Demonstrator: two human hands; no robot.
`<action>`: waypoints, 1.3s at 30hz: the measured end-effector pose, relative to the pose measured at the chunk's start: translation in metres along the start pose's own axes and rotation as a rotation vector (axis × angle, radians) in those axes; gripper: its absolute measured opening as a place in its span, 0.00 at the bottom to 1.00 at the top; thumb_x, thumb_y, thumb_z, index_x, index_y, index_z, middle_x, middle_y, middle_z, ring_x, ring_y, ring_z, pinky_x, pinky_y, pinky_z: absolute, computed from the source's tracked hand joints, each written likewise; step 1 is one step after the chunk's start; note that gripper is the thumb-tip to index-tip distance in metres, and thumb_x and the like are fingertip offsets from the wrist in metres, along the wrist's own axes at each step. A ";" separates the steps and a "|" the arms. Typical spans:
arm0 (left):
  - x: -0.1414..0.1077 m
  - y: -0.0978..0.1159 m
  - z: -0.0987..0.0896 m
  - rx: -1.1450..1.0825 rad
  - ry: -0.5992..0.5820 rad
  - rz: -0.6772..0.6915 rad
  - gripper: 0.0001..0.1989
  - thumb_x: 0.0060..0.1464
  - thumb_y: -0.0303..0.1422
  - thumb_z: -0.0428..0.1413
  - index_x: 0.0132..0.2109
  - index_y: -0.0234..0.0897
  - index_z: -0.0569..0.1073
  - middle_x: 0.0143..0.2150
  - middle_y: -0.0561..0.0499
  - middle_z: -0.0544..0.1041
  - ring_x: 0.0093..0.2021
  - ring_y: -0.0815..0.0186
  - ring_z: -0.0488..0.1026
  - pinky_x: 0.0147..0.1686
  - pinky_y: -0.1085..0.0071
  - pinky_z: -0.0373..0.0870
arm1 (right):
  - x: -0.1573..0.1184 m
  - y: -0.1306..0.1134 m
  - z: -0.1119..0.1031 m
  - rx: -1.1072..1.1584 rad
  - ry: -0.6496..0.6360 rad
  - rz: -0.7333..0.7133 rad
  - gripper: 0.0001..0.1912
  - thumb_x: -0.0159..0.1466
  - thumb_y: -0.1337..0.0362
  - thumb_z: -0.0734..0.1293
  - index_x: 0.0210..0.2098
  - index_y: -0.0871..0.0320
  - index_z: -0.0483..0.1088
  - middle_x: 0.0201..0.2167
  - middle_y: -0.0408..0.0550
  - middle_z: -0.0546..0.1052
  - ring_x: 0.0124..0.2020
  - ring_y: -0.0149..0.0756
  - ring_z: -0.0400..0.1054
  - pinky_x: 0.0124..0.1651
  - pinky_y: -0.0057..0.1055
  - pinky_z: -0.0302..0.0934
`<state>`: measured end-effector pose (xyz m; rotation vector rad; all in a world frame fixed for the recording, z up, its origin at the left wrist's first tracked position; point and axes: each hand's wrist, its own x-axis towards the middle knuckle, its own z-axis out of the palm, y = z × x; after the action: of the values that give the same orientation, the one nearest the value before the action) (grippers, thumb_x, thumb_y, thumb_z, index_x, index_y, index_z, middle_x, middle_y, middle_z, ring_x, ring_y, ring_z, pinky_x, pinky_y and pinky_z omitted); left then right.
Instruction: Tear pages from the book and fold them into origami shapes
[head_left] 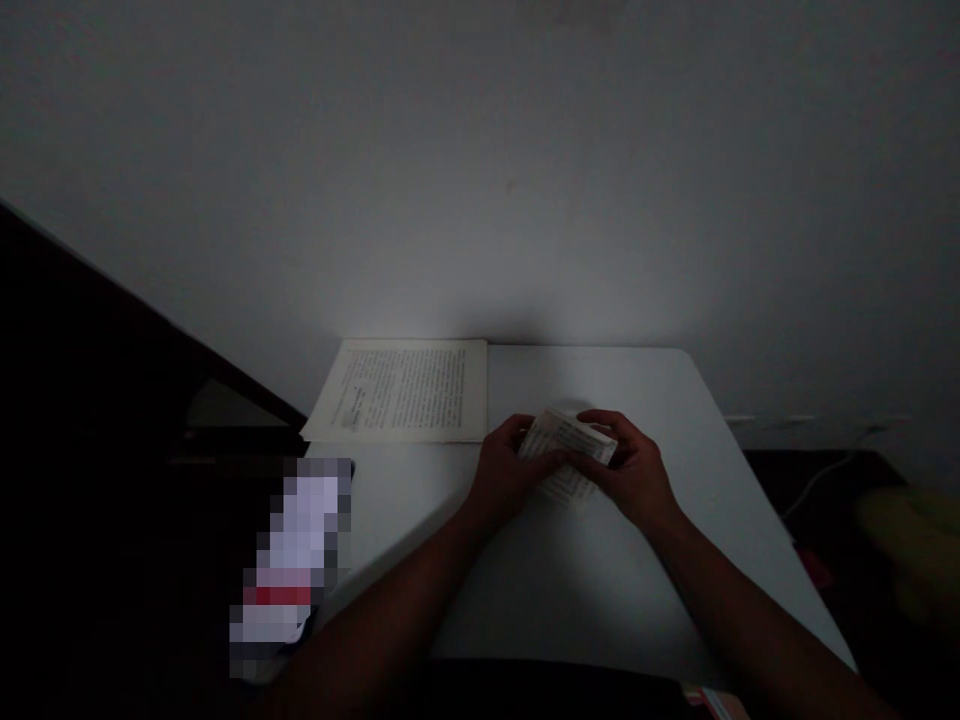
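Note:
A small folded piece of printed paper (568, 432) is held between my two hands, just above the white table. My left hand (512, 460) grips its left side, thumb on top and fingers behind. On the other side my right hand (631, 465) pinches the paper the same way. Both thumbs meet near the paper's middle. The paper's underside and most of my fingertips are hidden. Dim light blurs the print on it.
The white table (600, 375) stands against a grey wall (510, 180). Printed sheets (412, 390) lie at its back left corner. A blurred-out, lit phone-like object (300, 550) is at the left edge. A pale cable (817, 480) and a yellowish heap (915, 550) are at the right.

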<state>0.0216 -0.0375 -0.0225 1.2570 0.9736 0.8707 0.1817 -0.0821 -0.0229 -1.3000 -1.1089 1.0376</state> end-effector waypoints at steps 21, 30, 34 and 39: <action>-0.002 0.009 -0.004 -0.019 0.017 -0.018 0.23 0.41 0.34 0.65 0.44 0.34 0.66 0.35 0.48 0.77 0.31 0.64 0.75 0.30 0.70 0.73 | -0.006 -0.008 0.000 -0.059 0.101 -0.080 0.18 0.49 0.61 0.74 0.36 0.53 0.65 0.26 0.42 0.75 0.22 0.30 0.67 0.23 0.26 0.62; -0.005 0.010 -0.002 0.131 -0.018 0.075 0.22 0.43 0.33 0.63 0.46 0.36 0.66 0.38 0.48 0.77 0.36 0.64 0.75 0.33 0.71 0.72 | -0.003 0.000 -0.005 -0.362 0.146 -0.121 0.14 0.46 0.56 0.74 0.26 0.57 0.71 0.17 0.38 0.66 0.13 0.22 0.48 0.14 0.24 0.43; -0.005 0.010 -0.004 0.150 -0.038 0.075 0.23 0.43 0.32 0.63 0.47 0.36 0.65 0.38 0.48 0.77 0.36 0.63 0.75 0.33 0.70 0.72 | -0.004 0.000 -0.005 -0.347 0.156 -0.081 0.15 0.45 0.55 0.75 0.23 0.58 0.70 0.14 0.37 0.64 0.13 0.22 0.47 0.14 0.24 0.42; -0.004 0.012 -0.004 0.140 -0.041 0.046 0.23 0.43 0.32 0.63 0.47 0.36 0.66 0.39 0.48 0.77 0.36 0.63 0.75 0.33 0.70 0.72 | -0.005 0.000 -0.006 -0.339 0.160 -0.078 0.14 0.47 0.56 0.74 0.24 0.58 0.71 0.15 0.39 0.67 0.13 0.22 0.49 0.14 0.24 0.44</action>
<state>0.0160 -0.0387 -0.0108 1.4165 0.9899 0.8206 0.1864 -0.0879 -0.0229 -1.5640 -1.2372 0.6931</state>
